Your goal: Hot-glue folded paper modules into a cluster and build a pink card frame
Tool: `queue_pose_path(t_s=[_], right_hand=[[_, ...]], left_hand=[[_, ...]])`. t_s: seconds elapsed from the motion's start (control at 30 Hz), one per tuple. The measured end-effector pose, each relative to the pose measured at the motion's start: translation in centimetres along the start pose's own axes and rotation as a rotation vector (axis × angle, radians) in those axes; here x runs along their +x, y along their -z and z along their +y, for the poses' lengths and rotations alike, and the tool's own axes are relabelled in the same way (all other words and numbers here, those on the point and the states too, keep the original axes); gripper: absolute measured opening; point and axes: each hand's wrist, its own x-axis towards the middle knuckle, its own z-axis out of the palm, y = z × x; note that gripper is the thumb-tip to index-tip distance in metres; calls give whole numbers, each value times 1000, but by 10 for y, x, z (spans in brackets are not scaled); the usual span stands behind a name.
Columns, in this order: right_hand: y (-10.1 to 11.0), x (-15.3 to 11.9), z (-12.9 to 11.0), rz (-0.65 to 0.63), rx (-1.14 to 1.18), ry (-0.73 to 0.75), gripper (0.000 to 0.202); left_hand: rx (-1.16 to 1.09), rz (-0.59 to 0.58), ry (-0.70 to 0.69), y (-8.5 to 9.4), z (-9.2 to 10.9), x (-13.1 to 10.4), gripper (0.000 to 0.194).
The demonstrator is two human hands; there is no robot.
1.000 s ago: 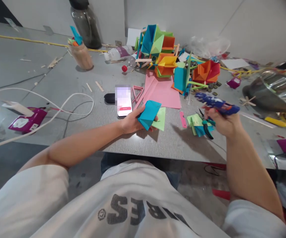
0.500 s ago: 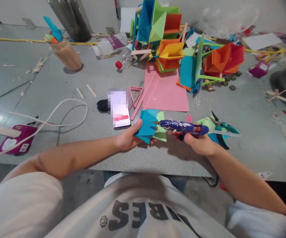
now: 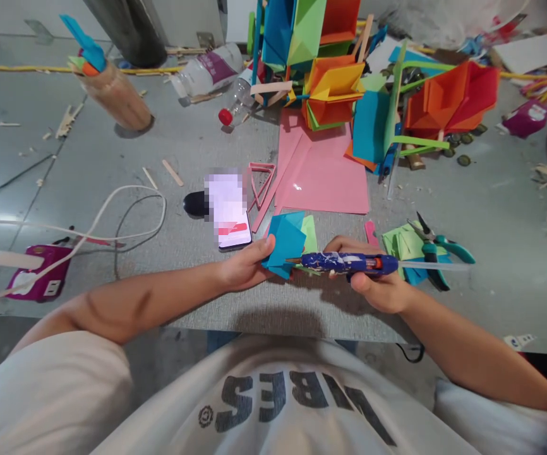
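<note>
My left hand (image 3: 251,260) pinches a folded blue paper piece (image 3: 285,237) between thumb and fingers, just above the table's front part. Light green paper (image 3: 310,232) shows behind its right side. Wrapped round a blue hot glue gun (image 3: 340,261) is my right hand (image 3: 380,287). The gun points left, and its metal nozzle lies over the lower part of the blue paper; whether it touches cannot be told. A clear glue stick (image 3: 437,266) sticks out of the gun's back end. My left fingers are partly hidden under the paper.
Beyond my hands lie pink paper sheets (image 3: 330,174) and a lit phone (image 3: 228,215). Pliers (image 3: 432,246) rest on green paper pieces (image 3: 396,243) at right. Colourful folded-paper structures (image 3: 333,88) stand at the back. A wooden cup (image 3: 119,98) and a purple power socket (image 3: 41,272) are at left.
The glue gun's nozzle has moved down and slightly left across the blue paper. The paper is tilted a little differently in my left hand. The camera view has shifted somewhat.
</note>
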Motion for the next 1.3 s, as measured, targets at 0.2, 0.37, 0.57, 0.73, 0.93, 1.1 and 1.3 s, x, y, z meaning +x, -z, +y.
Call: queue_pose_path(t_s=[0.2, 0.37, 0.57, 0.73, 0.93, 1.1, 1.3], right_hand=[[4, -1, 4, 21, -82, 76, 57], [3, 1, 6, 38, -143, 175, 57], [1, 5, 2, 22, -251, 204, 61], [1, 5, -1, 48, -334, 198, 63], [1, 3, 2, 98, -369, 211, 63], [1, 6, 3, 203, -379, 278, 63], [5, 4, 3, 268, -453, 274, 66]], left_hand=[[45, -39, -57, 1, 2, 6, 78], [66, -42, -98, 2, 4, 10, 70], [126, -51, -107, 0, 7, 12, 69], [171, -7, -98, -3, 8, 12, 63], [198, -36, -123, -6, 8, 12, 66], [169, -72, -102, 2, 4, 12, 79], [138, -45, -75, 3, 3, 10, 60]])
